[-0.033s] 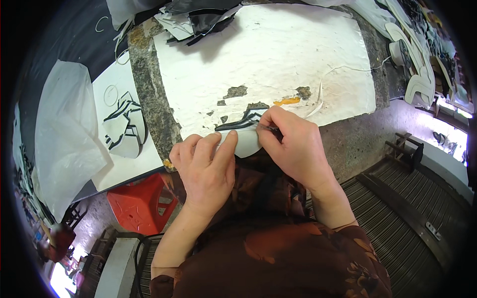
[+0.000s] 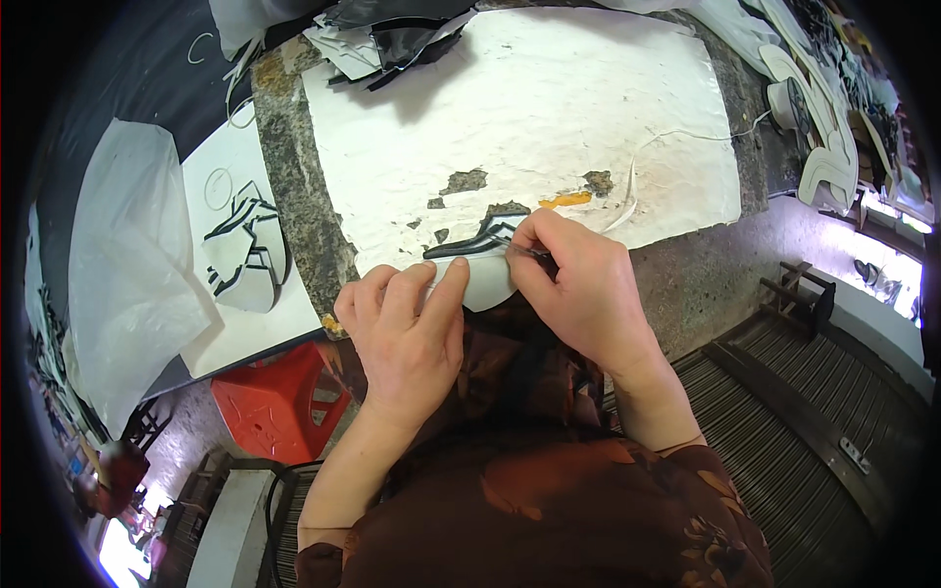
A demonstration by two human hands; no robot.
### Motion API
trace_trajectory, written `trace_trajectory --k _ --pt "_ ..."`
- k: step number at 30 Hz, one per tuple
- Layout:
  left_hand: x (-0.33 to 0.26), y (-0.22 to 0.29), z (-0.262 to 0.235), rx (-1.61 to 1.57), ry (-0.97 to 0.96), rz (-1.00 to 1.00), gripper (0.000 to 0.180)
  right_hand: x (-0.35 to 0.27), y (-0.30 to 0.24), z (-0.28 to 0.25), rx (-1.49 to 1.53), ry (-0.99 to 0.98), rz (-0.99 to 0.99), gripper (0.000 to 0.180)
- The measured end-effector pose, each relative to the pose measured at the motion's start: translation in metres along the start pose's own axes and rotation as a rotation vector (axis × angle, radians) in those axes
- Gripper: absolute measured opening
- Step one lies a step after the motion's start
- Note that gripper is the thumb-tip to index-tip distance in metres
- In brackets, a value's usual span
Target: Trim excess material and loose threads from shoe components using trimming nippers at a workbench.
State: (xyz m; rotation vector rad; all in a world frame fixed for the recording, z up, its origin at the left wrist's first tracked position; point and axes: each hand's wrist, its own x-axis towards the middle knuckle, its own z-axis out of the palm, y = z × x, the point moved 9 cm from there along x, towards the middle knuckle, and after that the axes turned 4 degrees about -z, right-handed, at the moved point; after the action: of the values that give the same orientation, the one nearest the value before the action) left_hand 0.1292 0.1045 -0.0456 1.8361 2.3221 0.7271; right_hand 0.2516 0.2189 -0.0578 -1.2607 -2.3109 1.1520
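Observation:
A shoe upper piece (image 2: 488, 284), white with black bands, lies at the near edge of the work surface and overhangs it slightly. My left hand (image 2: 404, 328) grips its left part, with the fingertips pressed on top near the black band. At the right end, my right hand (image 2: 580, 282) has thumb and forefinger pinched together on the piece. Whether a small tool sits in that pinch is hidden by the fingers. Several similar white and black upper pieces (image 2: 257, 286) lie on a white sheet to the left.
A worn white sheet (image 2: 529, 108) covers the stone slab (image 2: 289, 176). Black and white scraps (image 2: 392, 49) are piled at the back. On the right are a tape roll (image 2: 784, 106) and pale cut-outs (image 2: 831, 176). Clear plastic (image 2: 137, 265) and a red stool (image 2: 270, 407) are at left.

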Motion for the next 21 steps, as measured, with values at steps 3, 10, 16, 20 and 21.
trace_trajectory --k 3,10,16,20,21 --pt "0.000 0.002 0.001 -0.001 -0.025 0.002 0.041 0.001 0.002 -0.002 -0.013 0.010 -0.001 0.008" --pt "0.004 0.007 0.002 0.012 -0.082 -0.004 0.044 0.002 0.006 -0.006 -0.031 0.007 0.011 0.008" --pt "0.007 0.011 0.004 0.050 -0.124 -0.002 0.048 0.005 0.007 -0.009 -0.029 0.012 0.007 0.007" --pt "0.007 0.012 0.006 0.089 -0.172 -0.013 0.049 0.007 0.009 -0.008 -0.037 -0.003 0.022 0.008" --pt "0.006 0.012 0.007 0.091 -0.184 -0.021 0.049 0.007 0.009 -0.008 -0.041 -0.001 0.022 0.009"
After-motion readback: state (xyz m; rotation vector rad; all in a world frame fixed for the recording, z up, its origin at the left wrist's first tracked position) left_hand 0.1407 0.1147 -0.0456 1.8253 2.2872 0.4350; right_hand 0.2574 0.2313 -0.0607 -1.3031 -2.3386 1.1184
